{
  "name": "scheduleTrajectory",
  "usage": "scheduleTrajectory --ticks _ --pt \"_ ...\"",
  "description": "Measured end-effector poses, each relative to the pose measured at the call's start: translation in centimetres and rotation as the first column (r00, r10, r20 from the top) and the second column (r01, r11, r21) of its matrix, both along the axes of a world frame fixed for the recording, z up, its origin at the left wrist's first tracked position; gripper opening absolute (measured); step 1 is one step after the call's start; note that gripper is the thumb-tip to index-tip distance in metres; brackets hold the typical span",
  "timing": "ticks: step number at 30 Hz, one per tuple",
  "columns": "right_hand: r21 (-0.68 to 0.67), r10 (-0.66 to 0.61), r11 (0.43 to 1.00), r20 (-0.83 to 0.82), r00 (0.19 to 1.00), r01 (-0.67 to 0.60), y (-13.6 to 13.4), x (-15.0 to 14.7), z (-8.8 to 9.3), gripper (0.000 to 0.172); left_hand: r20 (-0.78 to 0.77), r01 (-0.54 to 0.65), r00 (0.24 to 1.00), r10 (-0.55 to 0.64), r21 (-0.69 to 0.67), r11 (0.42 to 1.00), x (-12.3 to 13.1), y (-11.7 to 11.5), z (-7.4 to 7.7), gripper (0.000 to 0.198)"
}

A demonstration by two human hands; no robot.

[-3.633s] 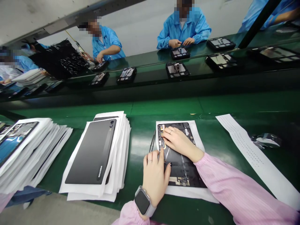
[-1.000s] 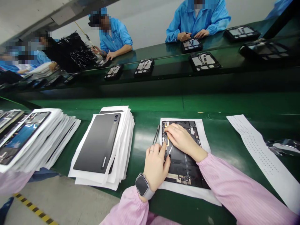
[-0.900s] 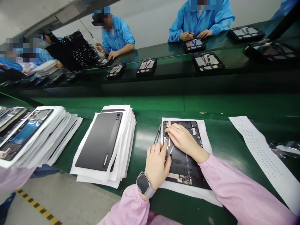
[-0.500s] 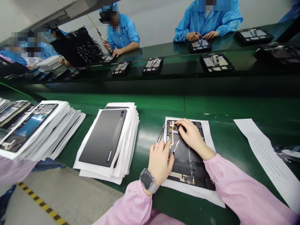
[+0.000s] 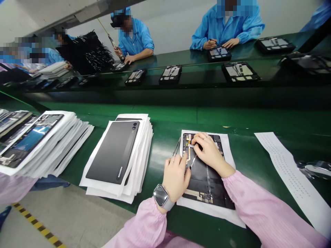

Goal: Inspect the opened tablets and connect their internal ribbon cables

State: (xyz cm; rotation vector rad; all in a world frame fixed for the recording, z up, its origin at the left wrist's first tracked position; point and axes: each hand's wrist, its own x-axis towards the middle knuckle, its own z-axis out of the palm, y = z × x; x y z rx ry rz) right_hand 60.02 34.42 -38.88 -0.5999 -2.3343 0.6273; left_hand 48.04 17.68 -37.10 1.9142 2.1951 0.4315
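An opened tablet (image 5: pixel 207 186) lies face down on a white sheet (image 5: pixel 227 151), showing a black inner panel and circuit boards. My right hand (image 5: pixel 208 151) sits over the tablet's upper part, its fingertips at a small silver strip (image 5: pixel 190 145) beside a yellow flex cable (image 5: pixel 187 156). My left hand (image 5: pixel 177 179), with a smartwatch (image 5: pixel 161 195) on its wrist, rests against the tablet's left side. Thin tweezers (image 5: pixel 176 147) lie just left of the tablet. Neither hand's grip is clear.
To the left are a stack of dark tablet back covers on white sheets (image 5: pixel 111 151) and a stack of opened tablets with sheets (image 5: pixel 38 141). A perforated paper strip (image 5: pixel 278 165) lies right on the green belt (image 5: pixel 160 120). Co-workers in blue smocks sit across.
My right hand has drawn back from the tablet's top-left corner, uncovering the yellow flex cable. The view has swung, shifting the whole scene sideways.
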Motion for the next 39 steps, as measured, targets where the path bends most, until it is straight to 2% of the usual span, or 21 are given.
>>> scheduleTrajectory --ticks 17,25,33,39 --pt "0.008 0.066 0.998 0.106 0.992 -0.067 -0.2 0.1 -0.1 0.021 0.022 0.028 0.999 -0.028 0.009 1.0 -0.5 0.7 -0.2 0.05" --pt "-0.055 0.099 0.994 0.054 0.994 -0.096 0.4 0.2 -0.4 0.016 0.043 0.013 0.999 -0.014 0.021 1.0 -0.5 0.6 -0.1 0.05" --pt "-0.111 0.154 0.982 -0.021 0.988 -0.155 0.7 0.8 -0.5 0.017 -0.022 -0.019 1.0 0.02 0.024 1.0 0.0 0.7 -0.3 0.049" --pt "-0.177 0.087 0.979 -0.068 0.994 -0.098 0.9 1.4 -0.1 0.015 -0.063 -0.024 0.998 0.025 0.02 1.0 0.2 0.7 -0.3 0.049"
